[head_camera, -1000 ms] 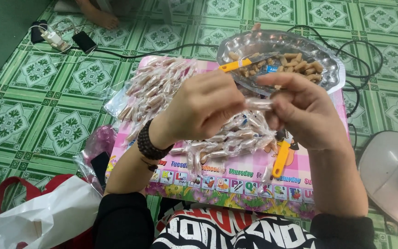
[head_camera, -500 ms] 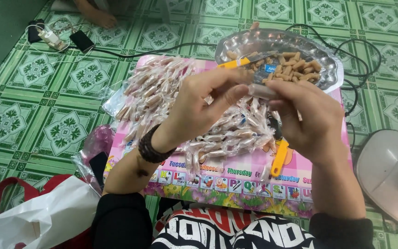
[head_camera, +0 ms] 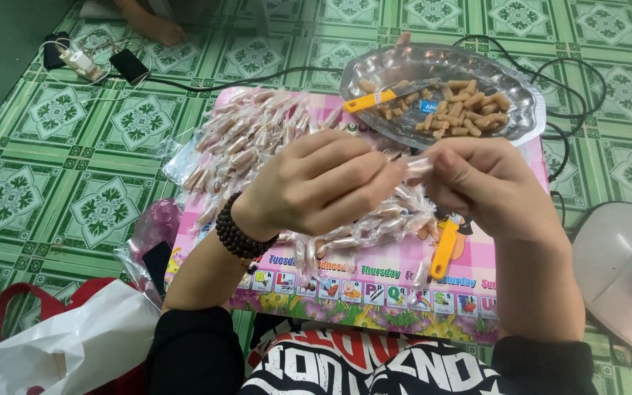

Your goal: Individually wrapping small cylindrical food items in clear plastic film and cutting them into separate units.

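Note:
My left hand (head_camera: 320,186) and my right hand (head_camera: 488,183) together pinch one small candy in a clear wrapper (head_camera: 417,167), each gripping one end of it. They hover over a pink picture board (head_camera: 404,274) strewn with several wrapped candies (head_camera: 246,139). A yellow-handled knife (head_camera: 444,249) lies on the board under my right hand. Beyond it, a silver tray (head_camera: 374,66) holds several unwrapped brown candy pieces (head_camera: 469,110) and another yellow-handled knife (head_camera: 374,99).
Green patterned floor tiles surround the board. Black cables (head_camera: 579,66) loop at the right near a white rounded appliance (head_camera: 623,271). A white plastic bag with red handles (head_camera: 60,344) sits lower left. A phone (head_camera: 128,66), a charger and another person's foot (head_camera: 159,29) lie upper left.
My hands have stayed together over the board with the wrapped candy between them; my left fingers have shifted along the wrapper's end. The view has tilted slightly.

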